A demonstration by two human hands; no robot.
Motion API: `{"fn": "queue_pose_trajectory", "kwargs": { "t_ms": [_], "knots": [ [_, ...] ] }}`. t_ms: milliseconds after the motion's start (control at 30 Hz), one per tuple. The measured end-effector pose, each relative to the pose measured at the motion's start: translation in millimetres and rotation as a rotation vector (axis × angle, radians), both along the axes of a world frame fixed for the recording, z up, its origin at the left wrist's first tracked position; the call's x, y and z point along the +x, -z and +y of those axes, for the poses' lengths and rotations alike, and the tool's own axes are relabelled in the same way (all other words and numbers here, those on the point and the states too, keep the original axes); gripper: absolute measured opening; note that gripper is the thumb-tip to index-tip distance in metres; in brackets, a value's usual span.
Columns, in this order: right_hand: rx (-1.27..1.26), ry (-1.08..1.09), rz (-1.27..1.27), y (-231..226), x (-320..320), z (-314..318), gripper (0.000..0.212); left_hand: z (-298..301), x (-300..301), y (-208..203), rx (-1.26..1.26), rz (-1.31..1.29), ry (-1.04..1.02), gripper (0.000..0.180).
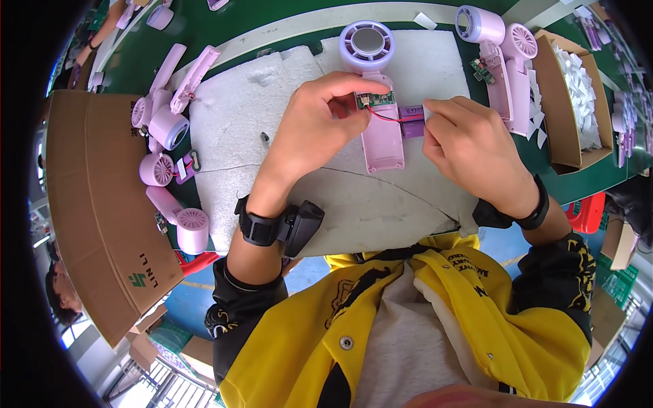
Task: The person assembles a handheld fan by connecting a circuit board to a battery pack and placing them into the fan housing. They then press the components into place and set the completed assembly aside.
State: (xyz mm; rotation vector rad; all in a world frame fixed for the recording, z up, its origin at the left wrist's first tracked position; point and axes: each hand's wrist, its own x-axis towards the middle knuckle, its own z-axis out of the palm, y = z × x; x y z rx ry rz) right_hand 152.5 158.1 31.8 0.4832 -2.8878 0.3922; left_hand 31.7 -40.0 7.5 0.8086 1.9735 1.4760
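Note:
A pale purple handheld fan lies on the foam board, its round head away from me and its handle shell uncovered. My left hand is closed, thumb and forefinger around a small green circuit board at the upper end of the handle. Red and black wires run from the board to a purple battery just right of the shell. My right hand pinches the battery's right end, where a small white piece shows at the fingertips.
White foam board covers the green table in front of me. Several fan parts line its left side beside a large cardboard box. More fans stand at the right, next to a carton of white pieces.

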Motion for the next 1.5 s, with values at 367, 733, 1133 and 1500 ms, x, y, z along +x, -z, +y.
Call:
{"fn": "queue_pose_trajectory", "kwargs": {
  "t_ms": [367,733,1133,1500],
  "knots": [
    [-0.152,-0.022,-0.066,-6.8,-4.8,14.6,0.011,-0.3,-0.2,0.8,0.023,0.008,0.001,0.032],
    [-0.076,-0.048,-0.027,-3.2,-0.4,11.2,0.012,-1.1,0.0,0.1,0.007,0.005,0.002,0.033],
    [-0.091,0.078,-0.058,-0.6,3.3,-2.9,0.017,2.5,2.8,3.0,0.04,-0.025,-0.028,0.035],
    [-0.452,0.071,-0.35,-1.7,-0.3,29.3,0.015,7.1,9.1,8.2,0.022,-0.126,-0.042,0.035]
  ]
}}
